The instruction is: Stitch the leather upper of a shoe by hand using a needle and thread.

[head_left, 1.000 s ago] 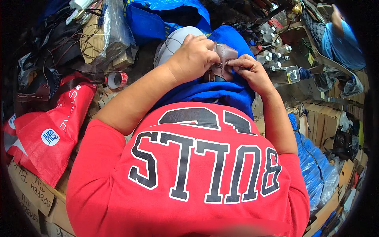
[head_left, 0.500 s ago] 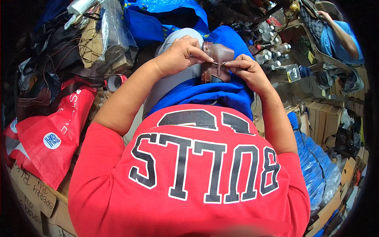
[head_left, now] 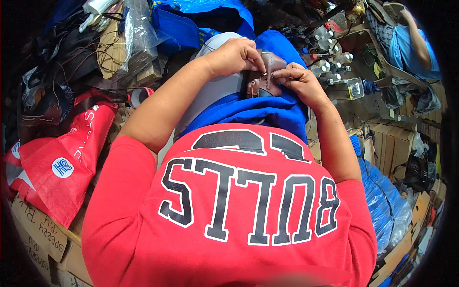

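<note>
The left hand (head_left: 241,57) has moved in over the left side of the brown leather shoe (head_left: 260,86), fingertips pinched; the right hand (head_left: 302,81) still pinches at its right. I cannot tell what either grips. Blue cloth (head_left: 239,111) borders the shoe's near edge; handwork seems gathered at its middle.

My left hand (head_left: 239,56) covers part of brown leather shoe (head_left: 275,63). Detail at tips of my right hand (head_left: 301,82): too small to tell. My red shirt (head_left: 201,260): cut off by bottom edge.
</note>
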